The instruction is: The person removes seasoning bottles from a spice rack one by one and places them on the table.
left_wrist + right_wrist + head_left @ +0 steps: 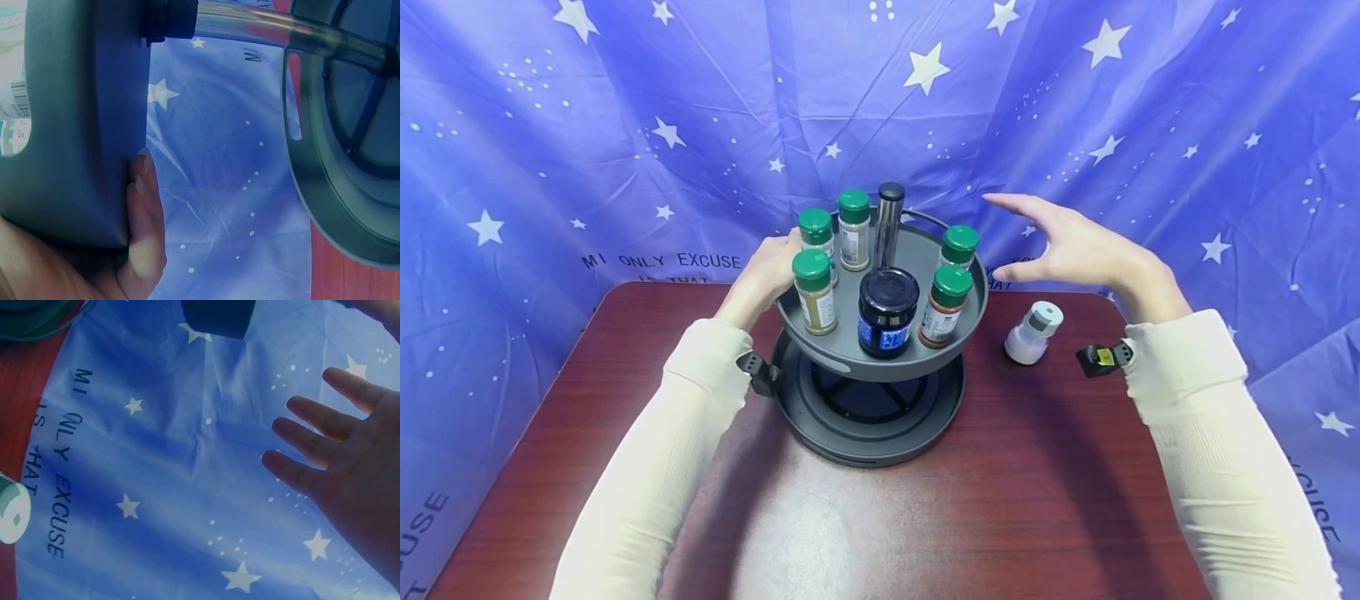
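Note:
A dark grey two-tier spice rack (pixel 880 371) stands on the table, with a round upper tray above a wider-looking base and a metal post (pixel 889 225) through the middle. My left hand (pixel 767 271) grips the upper tray's left rim; in the left wrist view its fingers (pixel 145 225) lie against the tray's underside. Green-capped spice jars (pixel 817 292) stand around the upper tray, and a dark jar with a blue label (pixel 887 312) sits at its front. To the right of the tray, my right hand (pixel 1075 246) is held in the air, fingers spread, touching nothing.
A small clear bottle with a white and grey cap (pixel 1033 333) leans or stands on the reddish-brown table (pixel 1000 492), right of the rack and below my right hand. A blue star-patterned cloth (pixel 715 125) hangs close behind the table.

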Demonstrator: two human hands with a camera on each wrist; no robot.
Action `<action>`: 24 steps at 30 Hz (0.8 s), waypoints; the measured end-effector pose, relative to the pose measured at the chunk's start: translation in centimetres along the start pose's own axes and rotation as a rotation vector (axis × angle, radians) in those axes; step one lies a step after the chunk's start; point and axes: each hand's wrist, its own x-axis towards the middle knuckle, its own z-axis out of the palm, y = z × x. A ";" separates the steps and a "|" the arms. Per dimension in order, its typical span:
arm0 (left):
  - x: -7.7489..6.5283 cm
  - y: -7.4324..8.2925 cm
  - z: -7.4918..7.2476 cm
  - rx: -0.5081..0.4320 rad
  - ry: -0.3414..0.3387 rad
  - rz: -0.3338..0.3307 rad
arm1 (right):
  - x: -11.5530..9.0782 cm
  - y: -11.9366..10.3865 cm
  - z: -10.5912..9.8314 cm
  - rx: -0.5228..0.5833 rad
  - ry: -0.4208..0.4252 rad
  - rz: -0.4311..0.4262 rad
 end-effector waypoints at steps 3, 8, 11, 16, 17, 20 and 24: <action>0.0 0.0 0.0 -0.007 -0.003 -0.004 | 0.1 -0.7 -0.1 -0.040 0.012 -0.044; 0.1 0.0 0.0 -0.006 -0.009 -0.006 | 0.1 -1.7 -0.2 -0.080 0.026 -0.112; 0.0 0.1 0.0 -0.005 -0.007 -0.006 | 0.0 -2.2 -0.2 -0.104 0.045 -0.148; -0.1 0.2 -0.1 -0.006 -0.005 -0.011 | 0.1 -3.0 0.0 -0.159 0.080 -0.217; -0.1 0.2 -0.1 -0.006 -0.005 -0.013 | 0.2 -3.1 0.0 -0.168 0.087 -0.233; -0.1 0.2 -0.1 -0.006 -0.009 -0.017 | 0.4 -3.6 0.3 -0.175 0.098 -0.264; -0.2 0.2 -0.1 -0.014 -0.013 -0.023 | 0.7 -4.2 0.7 -0.181 0.066 -0.284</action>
